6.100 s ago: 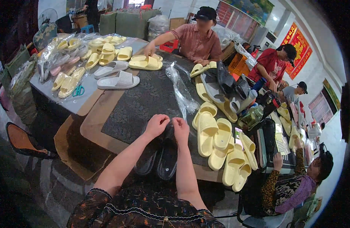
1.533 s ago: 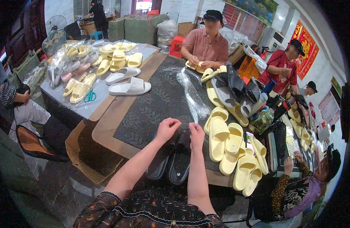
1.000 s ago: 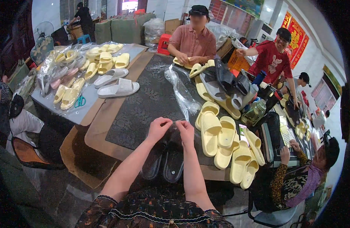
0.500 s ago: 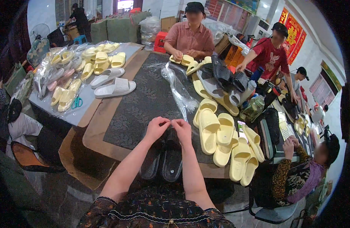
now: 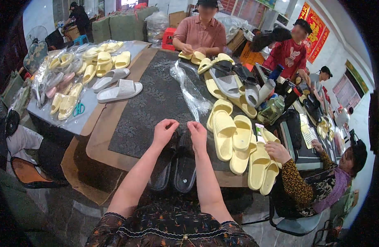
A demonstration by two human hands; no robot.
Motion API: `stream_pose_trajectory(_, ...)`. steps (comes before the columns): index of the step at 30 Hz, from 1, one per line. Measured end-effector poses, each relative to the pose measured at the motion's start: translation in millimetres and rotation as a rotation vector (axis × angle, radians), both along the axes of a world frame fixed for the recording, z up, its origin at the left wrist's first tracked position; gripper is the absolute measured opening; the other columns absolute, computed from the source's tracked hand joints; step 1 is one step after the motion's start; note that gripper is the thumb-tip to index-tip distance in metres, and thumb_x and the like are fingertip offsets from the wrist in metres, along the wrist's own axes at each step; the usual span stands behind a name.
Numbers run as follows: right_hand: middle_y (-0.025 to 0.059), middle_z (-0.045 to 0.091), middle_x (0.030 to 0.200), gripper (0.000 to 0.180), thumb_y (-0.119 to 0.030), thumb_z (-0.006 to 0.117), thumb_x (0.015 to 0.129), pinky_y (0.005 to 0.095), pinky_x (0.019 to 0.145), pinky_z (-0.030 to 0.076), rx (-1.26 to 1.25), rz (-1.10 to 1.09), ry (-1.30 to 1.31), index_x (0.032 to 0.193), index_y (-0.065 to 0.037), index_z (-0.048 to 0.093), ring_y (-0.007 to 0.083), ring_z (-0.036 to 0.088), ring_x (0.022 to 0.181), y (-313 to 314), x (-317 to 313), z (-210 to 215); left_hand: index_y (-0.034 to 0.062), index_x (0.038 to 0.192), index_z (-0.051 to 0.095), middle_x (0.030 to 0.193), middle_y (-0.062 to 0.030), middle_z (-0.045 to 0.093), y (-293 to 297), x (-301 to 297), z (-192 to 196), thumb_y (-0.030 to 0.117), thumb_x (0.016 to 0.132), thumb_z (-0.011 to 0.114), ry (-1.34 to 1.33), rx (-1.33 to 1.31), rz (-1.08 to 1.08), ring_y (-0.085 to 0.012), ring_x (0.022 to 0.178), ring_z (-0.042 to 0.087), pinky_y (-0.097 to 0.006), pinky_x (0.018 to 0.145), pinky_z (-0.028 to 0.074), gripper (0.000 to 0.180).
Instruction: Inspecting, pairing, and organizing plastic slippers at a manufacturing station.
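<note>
At the far left a side table (image 5: 88,117) holds bagged yellow slippers (image 5: 68,105), green scissors (image 5: 78,109) and two grey slippers (image 5: 119,91) lying loose. The dark mat (image 5: 152,107) covers the main table, with a crumpled clear bag (image 5: 193,99) trailing across it.

Near the front edge lies a pair of black slippers (image 5: 177,173), side by side, toes pointing away from the wearer and heels hanging over the table edge. The left hand (image 5: 164,132) sits on the toe end of the left slipper, fingers curled down over it; the right hand (image 5: 197,133) does the same on the right one. Both hands are bent closed over the toe ends and nearly touch each other, but whether the fingertips actually pinch the straps or only press on them I cannot tell, since the knuckles hide them. The soles run back from under the hands toward the body.

These look like moulded foam: light, soft enough to flex, a little grippy, not fragile. The strap arch or the toe edge seems the natural place to take hold, and one hand should manage each.

To the right a heap of yellow slippers (image 5: 232,140) lies just beside the right hand, and a seated co-worker's hand (image 5: 276,150) rests on it.
</note>
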State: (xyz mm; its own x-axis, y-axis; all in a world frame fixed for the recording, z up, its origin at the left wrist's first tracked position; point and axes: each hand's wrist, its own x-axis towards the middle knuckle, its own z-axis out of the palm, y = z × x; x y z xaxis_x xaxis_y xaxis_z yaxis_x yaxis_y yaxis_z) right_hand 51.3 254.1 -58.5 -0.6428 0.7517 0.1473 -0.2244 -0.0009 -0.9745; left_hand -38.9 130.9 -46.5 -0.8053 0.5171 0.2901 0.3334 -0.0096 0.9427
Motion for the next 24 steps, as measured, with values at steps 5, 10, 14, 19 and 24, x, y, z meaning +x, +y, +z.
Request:
stream_pose_trajectory(5, -0.0007, 0.062, 0.079, 0.015, -0.014, 0.068, 0.085, 0.0209, 0.068, 0.044, 0.075, 0.142, -0.119, 0.091, 0.0, 0.066, 0.0056, 0.053, 0.072, -15, 1, 11, 0.0032, 0.089, 0.069, 0.082, -0.0079, 0.066, -8, -1, -7, 0.019, 0.082, 0.066, 0.295, -0.087, -0.016, -0.02, 0.075, 0.062, -0.03, 0.069, 0.048, 0.017)
stream_pose_trajectory(10, -0.0005, 0.062, 0.081, 0.016, -0.014, 0.067, 0.085, 0.0214, 0.071, 0.044, -0.002, -0.002, -0.051, 0.093, 0.0, 0.066, 0.0065, 0.054, 0.075, -4, 1, 1, 0.001, 0.089, 0.068, 0.079, -0.0031, 0.065, -3, 0, -4, 0.017, 0.083, 0.067, 0.066, 0.019, 0.017, -0.0103, 0.072, 0.058, -0.026, 0.066, 0.046, 0.017)
stream_pose_trajectory(14, 0.0006, 0.064, 0.084, 0.016, -0.013, 0.066, 0.086, 0.0207, 0.07, 0.043, 0.087, 0.158, -0.09, 0.093, 0.001, 0.065, 0.0064, 0.055, 0.076, -8, 2, 3, 0.001, 0.09, 0.068, 0.076, -0.0028, 0.065, -6, 1, -3, 0.017, 0.083, 0.068, 0.312, -0.123, -0.036, -0.0097, 0.07, 0.058, -0.025, 0.065, 0.046, 0.018)
stream_pose_trajectory(19, -0.0005, 0.063, 0.08, 0.015, -0.014, 0.067, 0.085, 0.0211, 0.068, 0.044, -0.039, 0.012, 0.036, 0.089, 0.001, 0.066, 0.0059, 0.054, 0.072, -1, 0, -1, 0.0021, 0.089, 0.069, 0.08, -0.0072, 0.066, -2, 4, 2, 0.019, 0.082, 0.068, 0.064, -0.025, -0.002, -0.0154, 0.075, 0.062, -0.028, 0.068, 0.048, 0.018)
stream_pose_trajectory(24, -0.0005, 0.063, 0.079, 0.018, -0.016, 0.067, 0.085, 0.0213, 0.068, 0.044, 0.074, 0.106, -0.073, 0.09, 0.001, 0.066, 0.0059, 0.054, 0.072, -8, 0, 4, 0.0025, 0.09, 0.069, 0.081, -0.0065, 0.066, -5, -1, -7, 0.018, 0.081, 0.068, 0.185, -0.061, -0.02, -0.0153, 0.075, 0.062, -0.029, 0.069, 0.048, 0.017)
